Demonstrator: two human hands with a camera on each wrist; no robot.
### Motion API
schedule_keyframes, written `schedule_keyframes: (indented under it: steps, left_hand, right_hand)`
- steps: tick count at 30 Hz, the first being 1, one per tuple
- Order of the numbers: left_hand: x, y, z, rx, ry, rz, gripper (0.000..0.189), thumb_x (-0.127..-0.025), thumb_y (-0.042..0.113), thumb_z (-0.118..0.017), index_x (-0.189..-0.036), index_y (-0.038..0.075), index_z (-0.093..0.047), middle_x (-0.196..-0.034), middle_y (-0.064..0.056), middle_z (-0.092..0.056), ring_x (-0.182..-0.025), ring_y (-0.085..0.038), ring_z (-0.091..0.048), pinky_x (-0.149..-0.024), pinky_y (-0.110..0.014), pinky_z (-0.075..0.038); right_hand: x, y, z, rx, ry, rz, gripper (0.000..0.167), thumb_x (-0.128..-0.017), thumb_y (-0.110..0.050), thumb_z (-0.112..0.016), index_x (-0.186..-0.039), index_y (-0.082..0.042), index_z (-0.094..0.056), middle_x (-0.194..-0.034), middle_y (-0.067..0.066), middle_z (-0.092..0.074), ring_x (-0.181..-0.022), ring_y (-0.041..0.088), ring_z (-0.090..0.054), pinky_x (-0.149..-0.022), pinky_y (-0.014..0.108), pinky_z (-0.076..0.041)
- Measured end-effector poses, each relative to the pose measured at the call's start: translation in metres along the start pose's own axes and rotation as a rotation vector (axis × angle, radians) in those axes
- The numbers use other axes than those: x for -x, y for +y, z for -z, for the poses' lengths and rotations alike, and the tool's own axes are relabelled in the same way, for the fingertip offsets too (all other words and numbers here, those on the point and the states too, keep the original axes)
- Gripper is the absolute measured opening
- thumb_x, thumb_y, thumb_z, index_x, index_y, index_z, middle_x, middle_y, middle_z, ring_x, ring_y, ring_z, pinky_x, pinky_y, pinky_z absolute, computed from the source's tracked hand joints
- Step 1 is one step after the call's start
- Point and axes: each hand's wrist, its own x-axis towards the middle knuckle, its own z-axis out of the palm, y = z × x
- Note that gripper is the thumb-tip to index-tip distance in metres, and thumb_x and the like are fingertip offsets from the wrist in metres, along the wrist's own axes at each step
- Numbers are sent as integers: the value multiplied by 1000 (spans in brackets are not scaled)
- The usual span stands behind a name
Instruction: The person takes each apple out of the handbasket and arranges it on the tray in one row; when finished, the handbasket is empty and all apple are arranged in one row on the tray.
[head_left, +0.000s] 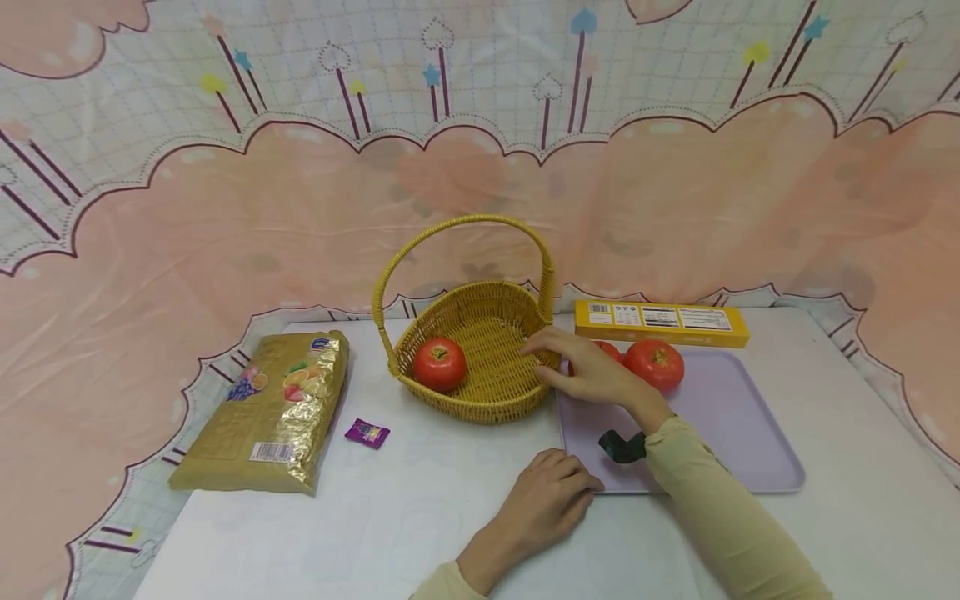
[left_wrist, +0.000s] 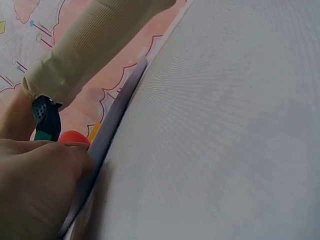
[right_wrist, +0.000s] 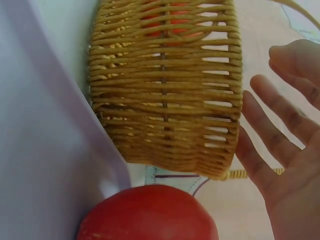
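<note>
My right hand (head_left: 588, 371) hovers at the right rim of a yellow wicker basket (head_left: 491, 408), fingers spread apart and nothing between them. In the right wrist view its fingers lie close along the basket's rim. One red round fruit (head_left: 440, 364) sits inside the basket at the left. My left hand (head_left: 542, 502) rests at the near-left corner of a lilac tray (head_left: 742, 433), fingers loosely bent over its edge; the fingertips are partly hidden. Two more red fruits, one (head_left: 655, 364) in plain sight and one (head_left: 606, 350) partly behind my right hand, lie at the tray's back.
A yellow box (head_left: 660, 323) lies behind the tray. Left of the basket are a small purple wrapped candy (head_left: 367, 432) and a large gold bag (head_left: 262, 412) with fruit pictures. A dark strap (head_left: 622, 447) shows at my right wrist. A patterned cloth hangs behind the white table.
</note>
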Motion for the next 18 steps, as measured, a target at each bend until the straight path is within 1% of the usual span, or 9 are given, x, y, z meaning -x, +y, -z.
schedule_keyframes:
  steps: [1, 2, 5, 6, 8, 11, 14, 18]
  left_hand:
    - [0, 0, 0, 0, 6, -5, 11, -85, 20, -66, -93, 26, -69, -87, 16, -61, -89, -3, -55, -97, -22, -41]
    - [0, -1, 0, 1, 9, -7, 11, -85, 19, -66, -93, 26, -69, -87, 16, -61, -89, -3, -55, -97, -22, -41]
    - [0, -1, 0, -2, 17, -14, 11, -85, 19, -65, -93, 26, -69, -87, 16, -61, -88, -3, -55, -96, -22, -42]
    - [0, -1, 0, 0, 18, -13, 11, -85, 19, -65, -93, 26, -69, -87, 16, -61, -88, -3, -55, -96, -22, -42]
    - [0, -1, 1, 5, 15, -12, 11, -85, 19, -65, -93, 26, -69, -87, 16, -61, -88, -3, -54, -96, -22, -42]
    - [0, 0, 1, 12, 8, -7, 11, -86, 19, -64, -93, 26, -69, -87, 16, -61, -88, -2, -54, -96, -22, -42]
    - [1, 0, 1, 12, 2, -3, 11, -86, 20, -65, -94, 26, -69, -87, 17, -61, -89, -2, -54, -96, -22, -42]
    - [1, 0, 2, 10, -3, 1, 11, -86, 21, -65, -94, 27, -69, -87, 17, -61, -89, -2, -54, -96, -22, -42]
  right_hand:
    - [-1, 0, -1, 6, -4, 11, 34, -89, -12, -64, -121, -23, -58, -123, -4, -57, -102, 11, -53, -73, 35, -52]
    - [-3, 0, -2, 6, -9, 23, 34, -88, -11, -64, -120, -22, -58, -123, -4, -57, -103, 11, -54, -74, 36, -52]
    - [-8, 0, -5, 27, -35, 57, 32, -89, -9, -62, -120, -18, -58, -121, 0, -58, -109, 16, -56, -86, 38, -51]
    - [-10, 0, -6, 41, -44, 60, 31, -90, -10, -62, -120, -17, -58, -120, 1, -59, -111, 17, -56, -90, 39, -50]
    - [-12, 0, -7, 62, -61, 58, 30, -90, -11, -61, -119, -18, -58, -120, 1, -59, -111, 17, -57, -91, 39, -50]
    - [-17, -1, -6, 81, -78, 53, 29, -90, -14, -62, -118, -19, -58, -118, -2, -58, -112, 15, -56, -96, 38, -48]
    - [-22, -2, -5, 80, -80, 59, 29, -89, -14, -63, -117, -18, -59, -117, -5, -57, -113, 12, -55, -98, 38, -47]
    - [-28, -2, -6, 95, -88, 73, 29, -89, -14, -63, -118, -14, -59, -117, -4, -57, -113, 14, -56, -97, 38, -48]
